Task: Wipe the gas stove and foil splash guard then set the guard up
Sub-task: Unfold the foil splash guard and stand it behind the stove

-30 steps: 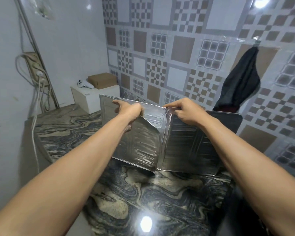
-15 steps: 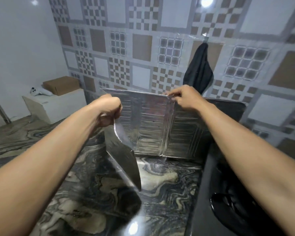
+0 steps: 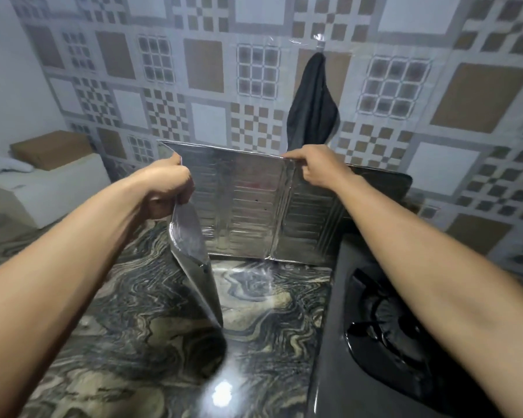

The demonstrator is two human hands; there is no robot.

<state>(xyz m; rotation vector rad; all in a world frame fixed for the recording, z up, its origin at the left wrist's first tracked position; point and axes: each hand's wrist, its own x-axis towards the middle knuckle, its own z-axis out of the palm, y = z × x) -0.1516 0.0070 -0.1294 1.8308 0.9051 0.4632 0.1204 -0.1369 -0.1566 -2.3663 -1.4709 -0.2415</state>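
Foil guard (image 3: 248, 203) left of stove (image 3: 384, 333)

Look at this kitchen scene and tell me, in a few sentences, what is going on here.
A person holds a foil guard upright on the marble counter, against the tiled wall. The left hand holds the left end panel, which is folded forward. The right hand pinches the top edge at a fold. The guard's right part runs behind the black stove. A dark cloth hangs on the wall above.
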